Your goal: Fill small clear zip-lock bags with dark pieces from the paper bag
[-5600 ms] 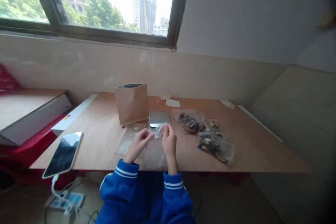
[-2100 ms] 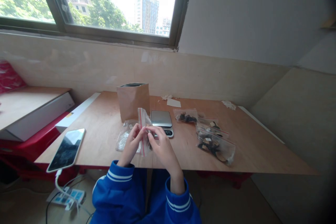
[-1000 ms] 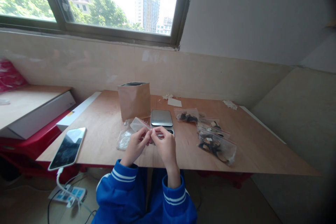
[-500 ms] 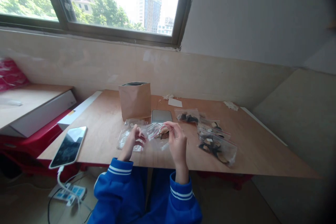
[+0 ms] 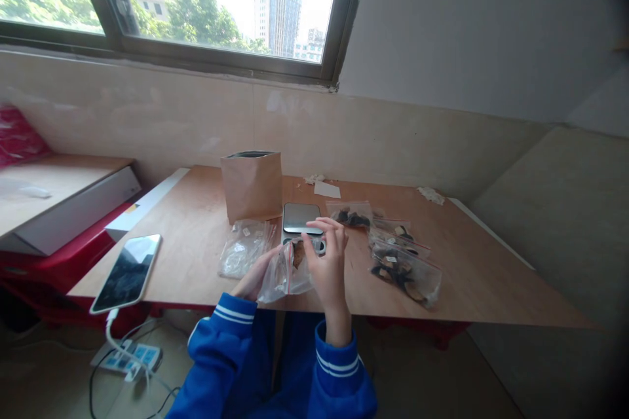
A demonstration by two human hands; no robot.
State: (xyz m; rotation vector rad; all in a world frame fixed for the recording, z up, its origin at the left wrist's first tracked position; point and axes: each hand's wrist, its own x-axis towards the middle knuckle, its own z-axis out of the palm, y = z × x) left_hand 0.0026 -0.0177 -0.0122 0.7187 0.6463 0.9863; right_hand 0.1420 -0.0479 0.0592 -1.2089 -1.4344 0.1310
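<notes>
Gripping a clear zip bag (image 5: 286,275) with my left fingers (image 5: 260,273), I hold it low over the counter (image 5: 466,281), its film crumpled around the grip. Brown pieces (image 5: 297,255) sit inside the bag near its top, right under my right fingers (image 5: 322,229). Those fingers are curled and raised just above the bag, and I can't tell whether they are pinching the film or only hovering over it.

Directly beyond my right fingers is a small digital kitchen scale (image 5: 297,218), with its silver plate showing and its front partly hidden behind my fingers and the bag. Just past my left fingers, a second clear zip bag (image 5: 243,249) lies flat on the wood. Farther ahead of them, a brown kraft paper bag (image 5: 251,186) stands upright with its mouth open, beside the scale.

To the right of my right fingers, three more zip bags holding dark pieces lie close together: a small one (image 5: 350,215), one behind the others (image 5: 396,236) and a fuller one (image 5: 405,278). Well to the left of my left fingers, a smartphone (image 5: 126,264) lies near the counter's edge with a white charging cable (image 5: 112,330) running down to a power strip (image 5: 126,359) on the floor. My blue striped sleeves (image 5: 219,334) reach in from below.
</notes>
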